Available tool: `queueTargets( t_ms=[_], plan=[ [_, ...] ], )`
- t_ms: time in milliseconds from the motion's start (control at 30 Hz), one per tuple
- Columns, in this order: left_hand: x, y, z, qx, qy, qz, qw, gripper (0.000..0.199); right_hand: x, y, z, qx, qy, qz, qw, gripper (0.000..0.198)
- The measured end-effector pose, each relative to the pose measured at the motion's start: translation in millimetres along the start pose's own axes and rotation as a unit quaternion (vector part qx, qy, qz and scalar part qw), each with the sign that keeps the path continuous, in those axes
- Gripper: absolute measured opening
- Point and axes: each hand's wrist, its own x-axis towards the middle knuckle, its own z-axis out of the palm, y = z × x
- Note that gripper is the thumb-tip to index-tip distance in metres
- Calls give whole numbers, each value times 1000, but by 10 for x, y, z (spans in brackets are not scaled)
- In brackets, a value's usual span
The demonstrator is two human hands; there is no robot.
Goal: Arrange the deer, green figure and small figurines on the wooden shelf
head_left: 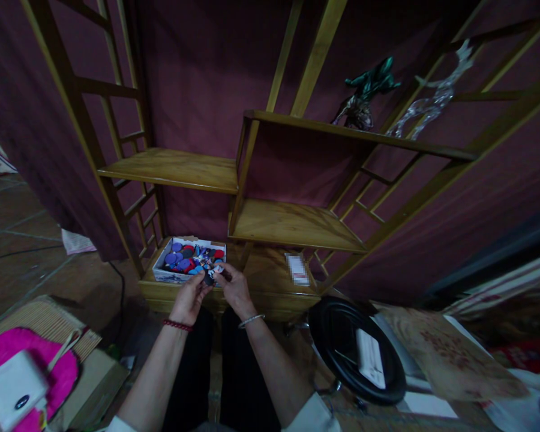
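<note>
Both hands meet just in front of a white cardboard box (162, 276) filled with small blue, purple, red and black round pieces (185, 264). Between the fingertips is a small black-and-white figure piece (210, 276), too small to make out exactly. My left hand (191, 301), with a dark red bead bracelet at the wrist, pinches its left side. From the right, my right hand (237, 293), wearing a silver bangle, grips the same piece. Both hands are closed on it, and the fingers hide part of it.
A wooden display shelf (175, 168) rises ahead, holding a green figurine (369, 90) and a clear deer figurine (432, 108). A card (297, 270) lies on its lower board. At right is a black round stool (324, 336); at left, a white device (15, 384) on pink cloth.
</note>
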Motion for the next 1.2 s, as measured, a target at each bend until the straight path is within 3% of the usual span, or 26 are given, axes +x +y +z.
queueTargets(
  t_ms=[533, 1200],
  plan=[
    [-32, 13, -3, -11, -10, -12, 1000, 9, 1, -96, -90, -20, -56, -45, 997, 25],
    [-54, -13, -7, -35, -25, 3, 999, 7, 16, -171, -129, -54, -68, -60, 994, 23]
  ],
)
